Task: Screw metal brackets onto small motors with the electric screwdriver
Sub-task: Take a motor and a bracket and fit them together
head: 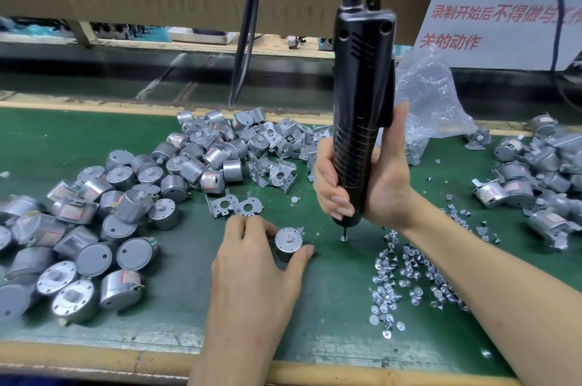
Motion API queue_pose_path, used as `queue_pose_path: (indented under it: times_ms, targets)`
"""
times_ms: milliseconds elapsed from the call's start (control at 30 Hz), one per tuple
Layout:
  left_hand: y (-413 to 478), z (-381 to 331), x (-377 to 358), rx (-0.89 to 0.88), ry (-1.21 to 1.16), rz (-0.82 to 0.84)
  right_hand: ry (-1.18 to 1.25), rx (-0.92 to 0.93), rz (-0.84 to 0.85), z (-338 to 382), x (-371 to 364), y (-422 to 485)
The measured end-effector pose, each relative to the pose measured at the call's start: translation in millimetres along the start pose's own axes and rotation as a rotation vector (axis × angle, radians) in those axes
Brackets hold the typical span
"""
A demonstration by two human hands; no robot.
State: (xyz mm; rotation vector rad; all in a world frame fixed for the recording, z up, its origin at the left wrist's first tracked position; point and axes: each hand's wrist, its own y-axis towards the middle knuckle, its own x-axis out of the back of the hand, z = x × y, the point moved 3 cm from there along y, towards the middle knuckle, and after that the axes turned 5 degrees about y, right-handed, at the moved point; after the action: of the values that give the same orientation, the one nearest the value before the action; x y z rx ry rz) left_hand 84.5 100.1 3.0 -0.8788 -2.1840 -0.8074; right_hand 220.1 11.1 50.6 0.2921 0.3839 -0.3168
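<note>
Green-matted table (176,291) carried the small silver cylindrical motor (288,243) upright, shaft up, braced between the left hand's (252,263) thumb and fingers, while the right hand (365,181) clamped the black electric screwdriver (362,86) vertical, its bit touching a loose silver screw (344,238) just beside the motor, probably to pick it up.

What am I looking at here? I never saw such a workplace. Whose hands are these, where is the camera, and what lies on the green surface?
One camera, worn on a person's head, looks down at their own hands. The right hand grips a black electric screwdriver hanging from above; its tip meets one screw on the green mat. The left hand holds a small motor upright. At left lie loose motors, behind them metal brackets, at right scattered screws and a plastic bag.
</note>
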Motion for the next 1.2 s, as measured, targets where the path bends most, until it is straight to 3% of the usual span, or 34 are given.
queue_pose_path:
  times_ms: [267, 500, 867, 1200]
  targets:
    - [-0.5, 1.7, 7.2, -0.014, -0.027, -0.026, 0.004, 0.018, -0.006, 2.0, -1.9, -0.1]
    - [9.4, 17.7, 16.3, 0.141, 0.073, -0.107, -0.037, 0.111, -0.031, 10.4, -3.9, -0.2]
    - [18.5, 16.6, 11.6, 0.030, 0.300, 0.041, -0.076, 0.113, -0.102, 1.0, -1.9, 2.6]
    - [29.4, 23.5, 10.4, 0.022, 0.268, -0.024, -0.107, 0.120, -0.137, -2.0, -3.2, 4.7]
